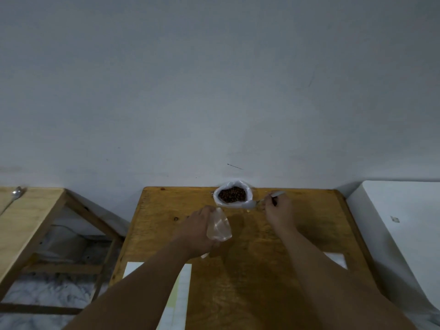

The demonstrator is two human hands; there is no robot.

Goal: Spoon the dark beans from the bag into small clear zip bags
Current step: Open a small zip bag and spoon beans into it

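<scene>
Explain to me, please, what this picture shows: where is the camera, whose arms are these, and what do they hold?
There is no machine here: one camera sits on a person's head and looks forward and down, so the two bare arms are that person's own. The left hand holds a small clear zip bag over the wooden table. The right hand grips a spoon, its bowl beside the white bag of dark beans, which stands at the table's far edge by the wall. White papers lie at the near edge. A second spoon lies on another table to the left.
</scene>
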